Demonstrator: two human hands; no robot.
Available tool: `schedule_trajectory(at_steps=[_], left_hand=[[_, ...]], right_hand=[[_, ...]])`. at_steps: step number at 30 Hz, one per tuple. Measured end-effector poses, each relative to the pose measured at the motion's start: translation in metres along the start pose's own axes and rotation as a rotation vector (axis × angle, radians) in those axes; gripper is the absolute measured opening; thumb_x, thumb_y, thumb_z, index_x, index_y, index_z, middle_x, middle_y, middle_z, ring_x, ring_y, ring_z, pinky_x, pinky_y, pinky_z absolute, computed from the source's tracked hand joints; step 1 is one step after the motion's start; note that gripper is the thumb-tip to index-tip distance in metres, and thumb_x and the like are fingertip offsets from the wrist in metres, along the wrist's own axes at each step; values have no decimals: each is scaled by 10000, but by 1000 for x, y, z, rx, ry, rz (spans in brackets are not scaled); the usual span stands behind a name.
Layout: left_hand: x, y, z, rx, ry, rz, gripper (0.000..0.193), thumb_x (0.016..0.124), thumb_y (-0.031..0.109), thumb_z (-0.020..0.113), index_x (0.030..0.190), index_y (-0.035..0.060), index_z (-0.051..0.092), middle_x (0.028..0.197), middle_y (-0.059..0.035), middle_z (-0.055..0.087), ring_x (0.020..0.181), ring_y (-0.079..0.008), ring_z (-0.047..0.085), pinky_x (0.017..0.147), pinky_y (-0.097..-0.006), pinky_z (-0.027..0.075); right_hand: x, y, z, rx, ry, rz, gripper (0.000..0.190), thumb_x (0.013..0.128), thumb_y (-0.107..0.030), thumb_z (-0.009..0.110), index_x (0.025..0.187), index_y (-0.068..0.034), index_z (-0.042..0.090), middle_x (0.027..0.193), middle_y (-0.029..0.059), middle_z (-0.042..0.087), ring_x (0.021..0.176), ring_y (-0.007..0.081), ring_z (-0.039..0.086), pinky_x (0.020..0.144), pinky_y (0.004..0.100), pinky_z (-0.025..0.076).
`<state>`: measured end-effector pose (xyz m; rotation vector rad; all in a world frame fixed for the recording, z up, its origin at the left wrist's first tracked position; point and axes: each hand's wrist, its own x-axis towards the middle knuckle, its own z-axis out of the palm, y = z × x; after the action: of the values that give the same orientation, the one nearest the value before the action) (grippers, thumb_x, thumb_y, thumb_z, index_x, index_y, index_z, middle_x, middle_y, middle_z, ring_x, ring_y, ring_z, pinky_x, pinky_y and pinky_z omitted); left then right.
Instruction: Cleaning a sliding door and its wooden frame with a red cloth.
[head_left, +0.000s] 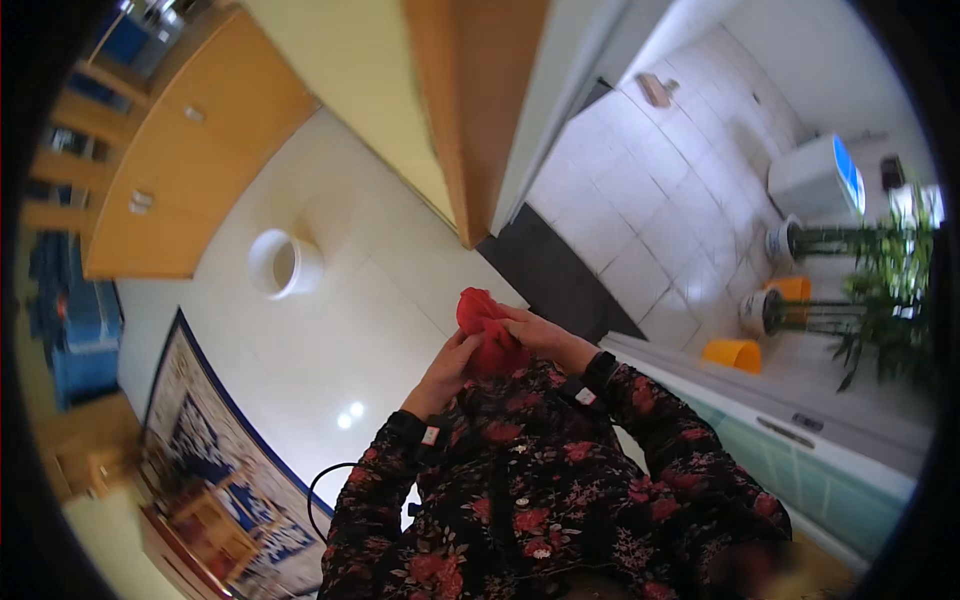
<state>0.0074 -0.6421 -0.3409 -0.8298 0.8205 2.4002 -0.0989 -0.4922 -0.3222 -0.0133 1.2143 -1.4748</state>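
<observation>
A bunched piece of thin red material (480, 311), a bag or a cloth, is held in front of my chest. My left hand (448, 367) grips its left side, with the thumb on top. From the other side my right hand (541, 336) pinches it too, fingers closed on the folds. Part of the red material hangs below the hands, against a dark floral garment (525, 465). Each wrist wears a black band. Folds and fingers hide what, if anything, is inside the material.
A white bucket (289, 264) stands on the tiled floor near a wooden cabinet (195, 142). A patterned rug (217, 420) lies at left. Right of the wooden door frame (480, 112), a dark threshold (562, 270) leads to potted bamboo plants (765, 311) beside a glass sliding door (780, 457).
</observation>
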Motion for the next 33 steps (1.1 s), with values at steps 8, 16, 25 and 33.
schedule_trajectory(at_steps=[8,16,25,33], left_hand=[[26,46,28,694,69,80,449,796,150,606,1201,8,474,1054,-107,588,931,-213,593,824,-326,482],[2,233,185,2425,276,1566,525,617,177,685,1121,186,539,1123,-103,494,1029,-299,465,797,-428,392],[68,255,129,3005,17,1353,226,755,183,544,970,129,587,1081,-67,517,1081,-252,444,877,-430,343],[114,199,95,2758,-107,715,218,690,233,627,891,153,592,979,-56,564,946,-263,517,764,-445,404]], right_hand=[[-38,76,-64,-300,482,-163,339,838,-241,546,1129,-67,533,920,105,617,853,178,577,773,312,464],[-73,198,-128,-373,967,73,277,767,-190,591,1015,-66,592,806,80,623,675,168,611,620,308,486],[-78,233,-110,-344,951,223,265,746,-239,556,956,-88,618,968,166,620,947,333,570,817,400,449],[-79,184,-97,101,868,70,247,810,-249,592,990,-80,599,850,56,630,719,161,612,595,284,464]])
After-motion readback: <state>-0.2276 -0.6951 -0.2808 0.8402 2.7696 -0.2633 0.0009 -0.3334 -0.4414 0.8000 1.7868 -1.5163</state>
